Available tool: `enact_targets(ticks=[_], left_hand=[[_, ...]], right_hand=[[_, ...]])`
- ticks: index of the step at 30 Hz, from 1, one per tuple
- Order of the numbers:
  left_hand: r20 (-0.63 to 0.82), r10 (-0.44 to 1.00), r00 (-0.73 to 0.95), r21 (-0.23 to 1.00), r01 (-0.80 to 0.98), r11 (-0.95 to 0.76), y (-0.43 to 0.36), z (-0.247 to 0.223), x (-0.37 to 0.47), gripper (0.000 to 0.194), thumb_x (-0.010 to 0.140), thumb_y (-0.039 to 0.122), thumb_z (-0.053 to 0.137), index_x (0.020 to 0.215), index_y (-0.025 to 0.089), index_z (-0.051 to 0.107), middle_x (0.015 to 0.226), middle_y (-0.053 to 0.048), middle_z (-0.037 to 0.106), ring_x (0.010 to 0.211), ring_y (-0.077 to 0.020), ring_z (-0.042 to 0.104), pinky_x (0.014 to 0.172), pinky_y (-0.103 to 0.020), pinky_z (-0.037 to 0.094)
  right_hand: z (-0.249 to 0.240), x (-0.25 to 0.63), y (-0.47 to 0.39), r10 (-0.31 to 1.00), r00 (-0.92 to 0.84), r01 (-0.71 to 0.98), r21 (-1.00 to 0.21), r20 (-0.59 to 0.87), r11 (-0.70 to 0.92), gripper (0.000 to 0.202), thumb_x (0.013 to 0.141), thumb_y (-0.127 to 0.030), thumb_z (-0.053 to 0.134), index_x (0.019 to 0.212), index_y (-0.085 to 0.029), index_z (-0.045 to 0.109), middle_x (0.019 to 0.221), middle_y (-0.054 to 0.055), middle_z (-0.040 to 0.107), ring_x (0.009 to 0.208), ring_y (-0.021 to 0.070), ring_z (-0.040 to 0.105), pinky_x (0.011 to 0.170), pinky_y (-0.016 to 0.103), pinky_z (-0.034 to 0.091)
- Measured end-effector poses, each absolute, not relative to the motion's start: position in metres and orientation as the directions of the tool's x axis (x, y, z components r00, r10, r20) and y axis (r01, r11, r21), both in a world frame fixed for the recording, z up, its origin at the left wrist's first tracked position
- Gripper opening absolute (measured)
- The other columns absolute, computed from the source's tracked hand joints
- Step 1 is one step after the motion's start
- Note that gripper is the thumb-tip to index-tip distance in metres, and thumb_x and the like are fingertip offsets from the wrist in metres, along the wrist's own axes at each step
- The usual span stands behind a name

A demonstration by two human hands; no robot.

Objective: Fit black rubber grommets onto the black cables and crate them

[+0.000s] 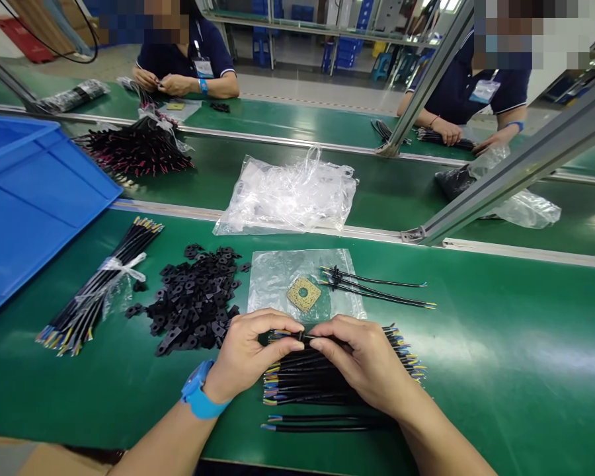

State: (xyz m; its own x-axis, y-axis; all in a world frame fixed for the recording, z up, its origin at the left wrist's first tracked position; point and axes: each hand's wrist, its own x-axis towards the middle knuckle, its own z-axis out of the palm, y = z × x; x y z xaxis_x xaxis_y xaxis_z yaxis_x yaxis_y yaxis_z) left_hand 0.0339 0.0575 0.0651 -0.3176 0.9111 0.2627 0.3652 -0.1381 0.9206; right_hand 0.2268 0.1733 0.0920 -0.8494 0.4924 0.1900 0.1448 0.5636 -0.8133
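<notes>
My left hand [248, 347], with a blue wristband [201, 393], pinches a small black rubber piece [301, 336] between thumb and fingertips. Facing it, my right hand [364, 354] is closed on a black cable that meets this piece; the fingers hide much of the cable. Beneath both hands lies a row of black cables [312, 370] with blue, yellow and brown wire ends. Two separate cables [322, 427] rest nearer the table edge. A pile of loose black rubber pieces [193, 301] is left of my left hand.
Beyond my hands, a clear bag [268, 271] bears a yellowish square pad [304, 294] and a few cables with black pieces [377, 281]. A tied cable bundle [104, 284] and blue bin [34, 192] stand left. Metal struts [515, 158] cross at right. Two people sit opposite.
</notes>
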Motion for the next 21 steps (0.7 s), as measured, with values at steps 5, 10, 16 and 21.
enact_targets(ticks=[5,10,16,21], left_hand=[[0.300,0.915,-0.270,0.909,0.373,-0.188,0.057,0.062,0.034,0.013,0.086,0.036,0.082,0.092,0.025,0.085,0.084,-0.005,0.082,0.076,-0.0199,0.078,0.072,-0.027,0.062],[0.306,0.920,-0.245,0.897,0.397,-0.193,0.055,0.062,0.027,0.029,0.082,0.048,0.083,0.100,0.025,0.083,0.090,-0.005,0.083,0.082,-0.0206,0.079,0.077,-0.028,0.063],[0.483,0.533,-0.695,0.734,0.653,0.186,0.051,0.062,-0.015,0.030,0.101,0.045,0.060,0.108,0.022,0.078,0.107,-0.008,0.079,0.103,-0.0239,0.074,0.095,-0.039,0.058],[0.536,0.485,-0.691,0.543,0.722,0.428,0.049,0.062,-0.034,0.028,0.100,0.040,0.060,0.108,0.023,0.081,0.126,-0.013,0.071,0.124,-0.0346,0.061,0.110,-0.056,0.042]], right_hand=[[0.095,0.225,0.174,0.451,-0.887,0.172,-0.840,0.094,0.514,0.027,0.107,-0.030,0.054,0.090,-0.022,0.074,0.079,0.000,0.075,0.071,0.0140,0.067,0.069,0.024,0.051],[0.097,0.225,0.175,0.466,-0.878,0.174,-0.833,0.110,0.526,0.025,0.106,-0.030,0.055,0.091,-0.021,0.074,0.079,0.000,0.075,0.070,0.0133,0.068,0.068,0.023,0.051],[0.089,0.237,0.194,0.481,-0.779,0.209,-0.556,0.403,0.805,0.023,0.107,-0.029,0.053,0.105,-0.022,0.075,0.085,0.003,0.077,0.074,0.0165,0.073,0.070,0.027,0.057],[0.075,0.252,0.230,0.469,-0.694,0.357,-0.305,0.546,0.883,0.026,0.105,-0.022,0.053,0.120,-0.022,0.073,0.097,0.007,0.079,0.084,0.0213,0.073,0.077,0.035,0.056]])
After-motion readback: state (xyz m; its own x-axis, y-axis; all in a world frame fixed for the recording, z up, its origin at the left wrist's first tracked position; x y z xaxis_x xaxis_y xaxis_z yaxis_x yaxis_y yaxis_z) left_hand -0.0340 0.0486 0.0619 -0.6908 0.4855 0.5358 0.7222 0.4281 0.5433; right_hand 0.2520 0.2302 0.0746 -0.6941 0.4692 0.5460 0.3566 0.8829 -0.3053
